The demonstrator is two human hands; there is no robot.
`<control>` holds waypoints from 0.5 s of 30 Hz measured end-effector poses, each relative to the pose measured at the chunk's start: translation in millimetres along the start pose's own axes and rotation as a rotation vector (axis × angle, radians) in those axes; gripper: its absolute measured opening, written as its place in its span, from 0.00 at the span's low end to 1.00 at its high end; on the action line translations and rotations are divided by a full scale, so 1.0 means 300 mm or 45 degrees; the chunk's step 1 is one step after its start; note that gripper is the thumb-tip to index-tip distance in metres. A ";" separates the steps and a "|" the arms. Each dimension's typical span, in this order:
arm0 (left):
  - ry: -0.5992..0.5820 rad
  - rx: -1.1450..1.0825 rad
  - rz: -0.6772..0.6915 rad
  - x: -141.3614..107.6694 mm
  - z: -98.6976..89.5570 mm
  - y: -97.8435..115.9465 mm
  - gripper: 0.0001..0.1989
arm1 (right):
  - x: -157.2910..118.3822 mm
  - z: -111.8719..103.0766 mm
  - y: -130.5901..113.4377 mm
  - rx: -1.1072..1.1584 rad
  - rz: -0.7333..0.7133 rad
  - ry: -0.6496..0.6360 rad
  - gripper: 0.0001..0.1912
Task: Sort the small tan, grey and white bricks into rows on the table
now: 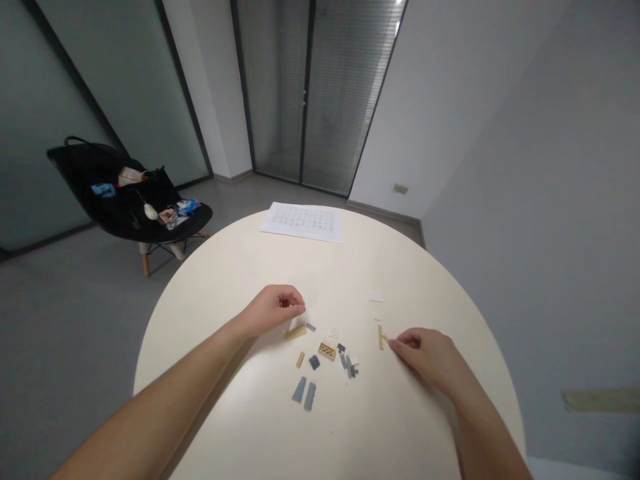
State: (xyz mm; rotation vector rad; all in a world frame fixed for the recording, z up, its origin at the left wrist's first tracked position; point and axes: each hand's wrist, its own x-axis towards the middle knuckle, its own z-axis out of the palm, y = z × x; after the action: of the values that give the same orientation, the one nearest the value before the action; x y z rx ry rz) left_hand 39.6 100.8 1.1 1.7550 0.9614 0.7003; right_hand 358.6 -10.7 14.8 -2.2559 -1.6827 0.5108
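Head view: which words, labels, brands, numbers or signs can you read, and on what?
None can be read.
Paper on the table: rows of dark marks, too blurred to read.
Blue packet on the chair: any lettering is too small.
Bricks: no lettering can be made out.

From my distant seat I see the left forearm (170,397) and right forearm (483,420), both slim and bare to the picture's edge, tapering smoothly to narrow, bare wrists. The left grip (273,310) and right grip (430,352) are ungloved human hands with slender fingers.
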 end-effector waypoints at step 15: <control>-0.014 0.002 -0.027 -0.005 0.002 -0.005 0.09 | 0.013 0.051 -0.020 -0.019 -0.047 0.113 0.15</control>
State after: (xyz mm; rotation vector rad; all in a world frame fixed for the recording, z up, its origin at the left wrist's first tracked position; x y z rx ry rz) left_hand 38.7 99.6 -0.7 1.7461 0.9716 0.6760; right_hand 347.6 -5.1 3.3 -2.2195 -1.6861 0.3849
